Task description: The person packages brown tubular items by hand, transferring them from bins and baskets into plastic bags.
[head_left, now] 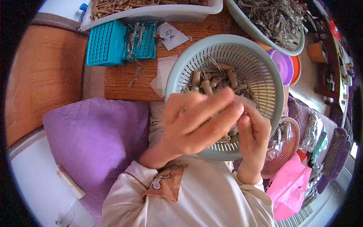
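A round grey-green plastic colander [278, 87] sits in front of me with dark, wispy dried scraps inside. Several short tan tubes [207, 87] lie among the scraps. Above the near half of the colander my two hands meet. My left hand [189, 121] is slightly blurred, its fingers reaching across to the right fingertips with the thumb hidden behind them. My right hand [254, 132] is closed in a pinch, thumb against forefinger. Whatever sits between the fingertips is too small and covered to name.
Behind stand a white tub [181, 15] of brown strips, teal ridged trays [106, 43] and a paper slip [172, 36]. A second basket [247, 28] of dried bits is back right, beside a purple bucket [283, 66]. Pink bag [289, 185] lower right; purple cushion [94, 132] left.
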Demonstrator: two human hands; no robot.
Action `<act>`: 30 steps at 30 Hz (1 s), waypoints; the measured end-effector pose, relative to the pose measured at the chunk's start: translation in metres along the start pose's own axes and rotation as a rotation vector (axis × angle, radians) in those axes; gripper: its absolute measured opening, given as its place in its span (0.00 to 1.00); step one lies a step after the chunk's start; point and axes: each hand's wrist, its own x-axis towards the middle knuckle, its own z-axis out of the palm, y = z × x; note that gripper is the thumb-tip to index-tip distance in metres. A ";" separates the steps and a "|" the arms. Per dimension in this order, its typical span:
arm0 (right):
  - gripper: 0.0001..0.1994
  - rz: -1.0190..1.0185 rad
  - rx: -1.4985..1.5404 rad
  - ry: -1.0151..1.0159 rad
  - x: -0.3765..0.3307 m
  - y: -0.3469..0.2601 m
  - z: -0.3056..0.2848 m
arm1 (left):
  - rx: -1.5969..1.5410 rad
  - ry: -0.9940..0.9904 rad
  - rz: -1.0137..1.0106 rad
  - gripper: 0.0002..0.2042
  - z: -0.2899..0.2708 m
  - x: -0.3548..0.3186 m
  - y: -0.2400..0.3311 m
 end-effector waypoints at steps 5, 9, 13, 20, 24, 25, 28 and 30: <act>0.17 -0.167 -0.287 -0.002 -0.003 -0.004 0.004 | -0.003 -0.209 -0.028 0.10 -0.011 0.012 0.002; 0.16 -0.216 -0.555 -0.043 -0.004 -0.007 0.005 | -0.037 -0.227 -0.021 0.08 -0.007 0.010 -0.004; 0.14 -0.309 -0.591 0.009 -0.003 -0.004 0.011 | -0.353 -0.239 -0.341 0.04 -0.004 0.007 -0.012; 0.11 0.010 0.046 0.123 -0.011 0.002 -0.005 | -1.113 0.463 -1.009 0.04 -0.024 -0.002 -0.048; 0.13 0.033 0.360 0.105 -0.010 0.009 -0.002 | -1.064 0.014 -0.845 0.06 -0.005 -0.007 -0.008; 0.13 0.032 0.360 0.104 -0.010 0.008 0.000 | -1.040 -0.118 -0.825 0.06 -0.006 -0.009 -0.007; 0.15 0.049 0.456 0.109 -0.013 0.006 0.005 | -0.967 -0.219 -0.693 0.05 0.001 -0.009 -0.007; 0.16 0.169 0.553 -0.024 -0.014 0.007 0.001 | -0.810 -0.270 -0.658 0.02 0.002 -0.004 -0.005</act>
